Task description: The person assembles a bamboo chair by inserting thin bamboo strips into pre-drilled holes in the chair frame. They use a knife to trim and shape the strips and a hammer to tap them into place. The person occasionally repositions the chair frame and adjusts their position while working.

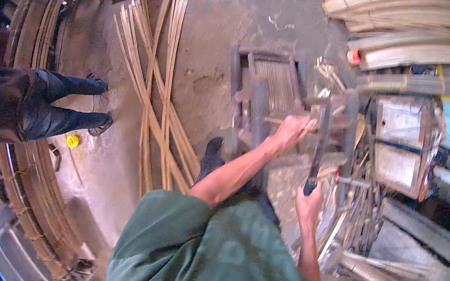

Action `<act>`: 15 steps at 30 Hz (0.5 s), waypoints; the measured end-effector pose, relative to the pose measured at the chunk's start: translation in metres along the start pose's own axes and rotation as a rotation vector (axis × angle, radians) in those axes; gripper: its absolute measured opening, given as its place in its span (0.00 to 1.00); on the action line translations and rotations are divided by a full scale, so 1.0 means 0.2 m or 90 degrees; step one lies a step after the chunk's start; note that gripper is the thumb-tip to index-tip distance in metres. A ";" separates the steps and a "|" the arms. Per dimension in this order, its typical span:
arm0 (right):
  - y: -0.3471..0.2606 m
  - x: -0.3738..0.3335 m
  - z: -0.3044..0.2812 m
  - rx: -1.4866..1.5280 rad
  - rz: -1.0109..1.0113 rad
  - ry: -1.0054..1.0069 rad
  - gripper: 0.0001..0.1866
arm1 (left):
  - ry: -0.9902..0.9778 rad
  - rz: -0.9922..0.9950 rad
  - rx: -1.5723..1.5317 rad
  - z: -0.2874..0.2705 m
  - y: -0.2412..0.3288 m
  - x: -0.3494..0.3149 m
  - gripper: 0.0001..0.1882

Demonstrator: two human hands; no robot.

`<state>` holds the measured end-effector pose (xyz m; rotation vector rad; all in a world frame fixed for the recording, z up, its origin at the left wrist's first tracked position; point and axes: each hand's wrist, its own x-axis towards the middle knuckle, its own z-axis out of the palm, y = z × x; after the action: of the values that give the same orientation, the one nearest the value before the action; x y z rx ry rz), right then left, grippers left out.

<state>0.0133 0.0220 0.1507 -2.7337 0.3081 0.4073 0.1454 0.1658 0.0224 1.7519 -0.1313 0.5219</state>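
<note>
My right hand point(309, 201) is closed round the dark handle of a long knife point(320, 144), a machete by its shape. Its blade points away from me, the tip beyond my left hand point(294, 129). That hand is closed on a thin wooden strip point(274, 121), whose end sticks out to the left of the fist. The blade passes just right of the left fingers; whether it touches the strip I cannot tell. Just beyond my hands is a low wooden frame point(272, 81) with a slatted panel, partly hidden by my left arm and blurred.
Long bamboo strips point(150, 85) lie crossed on the floor to the left. Another person point(25, 105) in jeans stands at the far left, near a yellow cup point(72, 141). Stacked split bamboo point(399, 27) fills the far right. Sticks point(362, 198) and a worn white cabinet point(401, 144) crowd my right.
</note>
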 end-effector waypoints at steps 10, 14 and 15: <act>-0.12 0.03 -0.23 0.271 -0.258 0.293 0.12 | -0.038 -0.017 0.004 -0.03 0.00 -0.02 0.08; -0.13 0.00 -0.10 -0.013 -0.117 0.103 0.25 | 0.009 0.033 0.023 -0.05 -0.03 0.07 0.09; -0.12 0.02 -0.14 0.048 -0.123 0.146 0.21 | 0.019 0.037 0.017 -0.03 0.01 -0.03 0.10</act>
<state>0.0307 0.0322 0.1816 -2.7062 0.1122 0.0294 0.1381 0.1703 0.0224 1.7701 -0.1547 0.5943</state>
